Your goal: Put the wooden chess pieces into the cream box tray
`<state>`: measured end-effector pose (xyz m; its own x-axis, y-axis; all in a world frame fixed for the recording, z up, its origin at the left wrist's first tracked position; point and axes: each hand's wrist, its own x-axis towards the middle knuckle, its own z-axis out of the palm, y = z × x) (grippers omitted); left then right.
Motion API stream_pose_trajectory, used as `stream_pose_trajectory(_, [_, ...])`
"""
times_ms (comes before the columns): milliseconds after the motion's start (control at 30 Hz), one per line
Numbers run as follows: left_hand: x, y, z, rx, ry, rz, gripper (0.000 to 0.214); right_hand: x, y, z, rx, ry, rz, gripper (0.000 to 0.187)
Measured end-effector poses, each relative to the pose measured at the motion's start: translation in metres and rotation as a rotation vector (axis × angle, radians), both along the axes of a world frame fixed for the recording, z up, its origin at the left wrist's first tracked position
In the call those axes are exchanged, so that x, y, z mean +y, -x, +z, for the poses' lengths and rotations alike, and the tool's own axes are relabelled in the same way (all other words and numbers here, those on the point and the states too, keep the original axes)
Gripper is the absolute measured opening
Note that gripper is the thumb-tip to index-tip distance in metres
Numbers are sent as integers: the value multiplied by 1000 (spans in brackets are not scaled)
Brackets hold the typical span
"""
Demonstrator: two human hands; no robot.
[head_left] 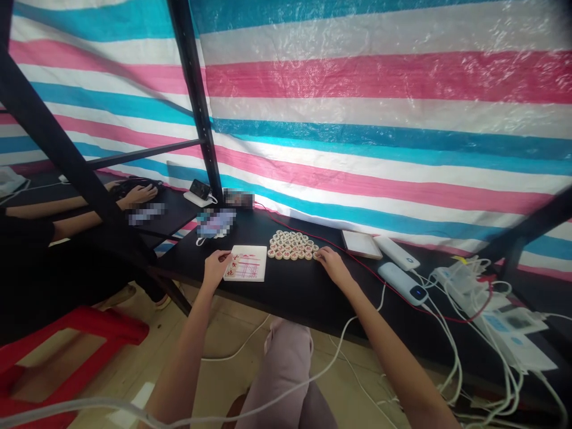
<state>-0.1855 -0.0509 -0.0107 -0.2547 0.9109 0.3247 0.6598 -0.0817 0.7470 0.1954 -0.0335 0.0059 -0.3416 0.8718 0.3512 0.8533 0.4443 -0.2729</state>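
On the black table, several round xiangqi pieces [292, 245] with red or dark characters lie packed in staggered rows. My right hand [330, 263] is at the right end of the front row, its thumb and fingers closed around the last piece. Left of the pieces lies a flat white square box [250, 266], its top marked with red characters and purple-red grid lines. My left hand [215, 267] has its fingers curled and pressed at the upper left edge of this box. What lies under those fingertips is partly hidden.
A shallow white tray [361, 243] stands behind my right hand. Right of it are white power banks [402, 283] and tangled white cables [451, 333]. A red cable crosses the tabletop. At the left, another person's hand [142, 195] rests near a phone [201, 189]; a red stool [75, 342] stands below.
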Motion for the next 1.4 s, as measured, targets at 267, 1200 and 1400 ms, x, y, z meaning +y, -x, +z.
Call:
stream_pose_trajectory(267, [-1,-1,-1,-27,4,15,27,-10,42,24,-2,-158,-33,24])
stream_pose_trajectory(1200, [-5,-1,10,-48,-12,-28,24,-8,213,19,-41,94,519,4])
stream_pose_trajectory(1400, [-4,0,8,-35,-21,-31,25,-9,206,25,61,95,453,7])
